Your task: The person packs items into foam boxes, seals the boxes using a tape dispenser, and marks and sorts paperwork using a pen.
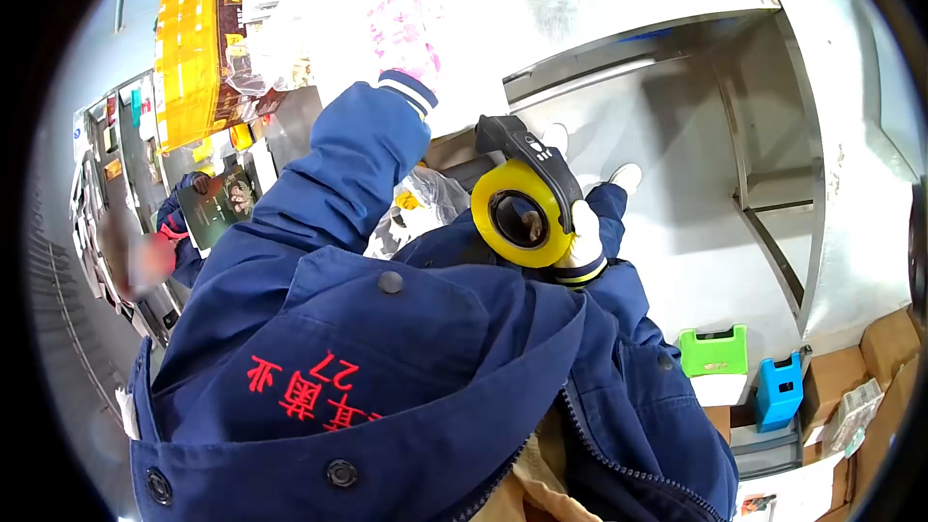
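My right hand point(586, 234), in a whitish glove, is closed around the black handle of a tape dispenser point(546, 159) in front of my body. A large roll of yellow tape point(491, 203) is mounted on the dispenser. My left hand point(404, 24), in a pink-and-white glove, reaches forward over a very bright white surface point(474, 58). Glare washes out its fingers, so I cannot see whether they hold anything. Below that forearm, a clear plastic bag point(437, 195) with something yellow inside lies near my lap.
A yellow and brown carton point(188, 63) stands at the upper left. Further left, a person point(179, 232) holds a dark green box point(217, 211). Metal table framing point(773, 261) is at the right. Green point(713, 353) and blue point(779, 391) plastic stools and cardboard boxes point(836, 382) sit lower right.
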`<action>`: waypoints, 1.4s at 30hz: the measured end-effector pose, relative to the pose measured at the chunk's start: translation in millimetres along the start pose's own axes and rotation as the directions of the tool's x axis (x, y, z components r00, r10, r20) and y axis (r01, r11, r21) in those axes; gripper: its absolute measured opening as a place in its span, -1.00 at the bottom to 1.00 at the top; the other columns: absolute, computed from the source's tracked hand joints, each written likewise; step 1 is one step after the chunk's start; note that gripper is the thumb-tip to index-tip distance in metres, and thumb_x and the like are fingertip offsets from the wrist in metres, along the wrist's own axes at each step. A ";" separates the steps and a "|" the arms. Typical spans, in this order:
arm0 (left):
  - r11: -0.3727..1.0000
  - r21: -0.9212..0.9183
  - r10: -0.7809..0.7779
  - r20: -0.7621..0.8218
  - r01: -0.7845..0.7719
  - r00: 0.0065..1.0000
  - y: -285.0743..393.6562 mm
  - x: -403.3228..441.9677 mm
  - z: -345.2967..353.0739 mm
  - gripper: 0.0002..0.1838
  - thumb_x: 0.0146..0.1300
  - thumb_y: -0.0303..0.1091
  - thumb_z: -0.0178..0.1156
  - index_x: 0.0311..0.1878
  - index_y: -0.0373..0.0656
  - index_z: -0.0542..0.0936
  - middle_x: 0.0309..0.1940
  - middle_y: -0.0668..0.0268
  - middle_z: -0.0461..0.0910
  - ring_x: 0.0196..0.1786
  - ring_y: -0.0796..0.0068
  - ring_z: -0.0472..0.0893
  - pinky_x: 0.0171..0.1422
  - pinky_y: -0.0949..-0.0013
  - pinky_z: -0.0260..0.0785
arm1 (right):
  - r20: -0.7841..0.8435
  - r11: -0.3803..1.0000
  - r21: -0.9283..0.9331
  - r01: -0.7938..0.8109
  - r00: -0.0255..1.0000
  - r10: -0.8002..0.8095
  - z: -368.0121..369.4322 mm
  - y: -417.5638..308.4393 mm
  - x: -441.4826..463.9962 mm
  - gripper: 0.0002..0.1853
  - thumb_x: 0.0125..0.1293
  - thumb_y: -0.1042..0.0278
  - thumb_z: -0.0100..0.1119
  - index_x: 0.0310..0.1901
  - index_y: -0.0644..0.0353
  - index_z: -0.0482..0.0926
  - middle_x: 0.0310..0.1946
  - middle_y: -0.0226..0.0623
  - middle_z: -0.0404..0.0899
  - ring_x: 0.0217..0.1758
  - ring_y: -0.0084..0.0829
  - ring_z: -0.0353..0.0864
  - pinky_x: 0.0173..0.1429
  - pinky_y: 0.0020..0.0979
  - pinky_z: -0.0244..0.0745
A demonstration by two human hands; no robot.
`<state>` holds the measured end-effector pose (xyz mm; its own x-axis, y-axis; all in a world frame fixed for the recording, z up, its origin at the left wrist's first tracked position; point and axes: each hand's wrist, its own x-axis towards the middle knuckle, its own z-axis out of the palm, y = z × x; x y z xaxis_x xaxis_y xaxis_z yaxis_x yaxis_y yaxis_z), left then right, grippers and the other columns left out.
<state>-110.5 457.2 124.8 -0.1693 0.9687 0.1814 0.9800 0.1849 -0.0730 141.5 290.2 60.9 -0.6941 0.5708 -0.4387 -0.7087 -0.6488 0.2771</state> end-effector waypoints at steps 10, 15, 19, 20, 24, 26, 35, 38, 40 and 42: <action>0.507 -0.111 0.848 -0.113 -0.855 0.518 -23.2 15.1 -14.5 -0.56 0.20 -0.42 -0.05 0.18 -0.16 0.36 0.03 0.12 0.45 0.12 0.20 0.43 0.32 0.21 0.13 | 0.104 0.990 -0.055 0.128 0.987 -0.122 19.9 13.4 0.4 -0.44 0.23 0.14 0.08 0.15 0.37 0.30 0.02 -0.08 0.46 0.01 -0.21 0.51 0.11 -0.32 0.43; 0.705 -0.611 0.574 0.191 -0.361 0.797 -76.9 135.9 42.0 -0.74 0.23 -0.46 -0.07 -0.07 -0.17 0.55 -0.24 0.16 0.59 0.14 0.24 0.42 0.28 0.27 0.22 | 0.166 0.990 -0.036 0.133 0.978 -0.126 20.2 17.9 4.3 -0.43 0.25 0.08 0.03 0.16 0.36 0.30 0.03 -0.05 0.45 0.00 -0.19 0.52 0.10 -0.28 0.44; 0.877 -0.032 0.476 0.187 -0.479 0.860 -88.4 183.3 25.0 -0.67 0.34 -0.23 -0.22 -0.17 -0.12 0.55 -0.22 0.20 0.61 -0.08 0.14 0.54 0.04 0.23 0.36 | 0.227 0.989 -0.005 0.148 0.963 -0.143 20.0 21.6 7.5 -0.41 0.26 0.04 -0.02 0.16 0.36 0.30 0.04 -0.03 0.44 -0.01 -0.18 0.52 0.09 -0.25 0.45; 0.967 -0.075 0.255 0.230 -0.244 0.939 -114.5 186.7 40.1 -0.58 0.38 -0.14 -0.30 -0.23 -0.14 0.55 -0.22 0.15 0.60 -0.15 0.08 0.55 -0.03 0.23 0.35 | 0.247 0.989 0.006 0.150 0.958 -0.147 20.6 22.1 8.3 -0.41 0.26 0.02 -0.03 0.16 0.36 0.30 0.04 -0.02 0.44 -0.01 -0.18 0.53 0.09 -0.24 0.45; 0.955 -0.147 -0.206 0.294 0.257 0.933 -162.3 140.4 21.8 -0.53 0.30 -0.02 -0.15 -0.03 -0.25 0.48 -0.16 0.02 0.56 0.03 0.11 0.49 0.12 0.24 0.29 | 0.349 0.990 0.053 0.133 0.926 -0.143 30.0 20.2 13.3 -0.39 0.27 -0.02 -0.07 0.16 0.35 0.30 0.05 0.00 0.43 -0.01 -0.16 0.53 0.08 -0.21 0.46; 0.948 -0.126 -0.255 0.243 0.291 0.936 -186.4 109.7 22.1 -0.53 0.29 -0.03 -0.12 -0.02 -0.25 0.48 -0.13 0.02 0.55 0.03 0.10 0.48 0.13 0.24 0.27 | 0.430 0.989 0.077 0.123 0.891 -0.144 39.7 14.6 18.3 -0.39 0.28 -0.04 -0.09 0.16 0.35 0.30 0.06 0.01 0.43 -0.01 -0.16 0.53 0.08 -0.19 0.47; 0.994 -0.106 -0.046 -0.211 0.024 0.976 -140.0 37.7 19.9 -0.53 0.25 -0.06 -0.01 0.03 -0.26 0.46 -0.02 0.01 0.49 0.07 0.07 0.45 0.21 0.24 0.21 | -0.078 0.905 -0.370 0.211 0.963 -0.257 116.0 -82.6 115.6 -0.47 0.23 -0.17 -0.12 -0.23 0.24 0.50 -0.60 -0.21 0.53 -0.61 -0.32 0.52 -0.35 -0.28 0.56; 0.960 -0.278 0.009 -0.126 -0.044 0.992 -67.3 63.4 22.1 -0.54 0.27 -0.10 -0.05 0.12 -0.19 0.42 0.08 0.04 0.43 0.18 0.11 0.37 0.29 0.22 0.11 | -0.142 0.916 -0.350 0.197 0.955 -0.260 135.6 -95.7 140.4 -0.50 0.25 -0.14 -0.15 -0.26 0.21 0.51 -0.59 -0.22 0.54 -0.62 -0.34 0.52 -0.43 -0.36 0.55; 0.959 -0.273 -0.048 0.102 0.074 0.994 -9.2 93.9 -3.9 -0.48 0.32 -0.02 -0.18 0.23 -0.11 0.30 0.18 0.17 0.36 0.28 0.22 0.27 0.38 0.15 -0.09 | -0.193 0.908 -0.361 0.213 0.935 -0.297 143.6 -93.6 147.6 -0.51 0.27 -0.14 -0.17 -0.29 0.19 0.51 -0.59 -0.21 0.54 -0.64 -0.34 0.51 -0.45 -0.38 0.55; 0.972 -0.168 -0.124 0.224 0.164 0.967 -7.1 96.4 16.2 -0.49 0.32 -0.03 -0.18 0.26 -0.08 0.27 0.22 0.18 0.32 0.31 0.24 0.23 0.40 0.12 -0.13 | -0.157 0.923 -0.351 0.159 0.962 -0.226 124.2 -105.4 152.2 -0.49 0.26 -0.15 -0.18 -0.28 0.20 0.51 -0.59 -0.21 0.54 -0.63 -0.31 0.51 -0.39 -0.31 0.56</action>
<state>-135.4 552.0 127.0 -0.3085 0.9506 -0.0353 0.9426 0.3105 0.1230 94.8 508.0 71.0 -0.4877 0.6162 -0.6184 -0.7201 -0.6844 -0.1141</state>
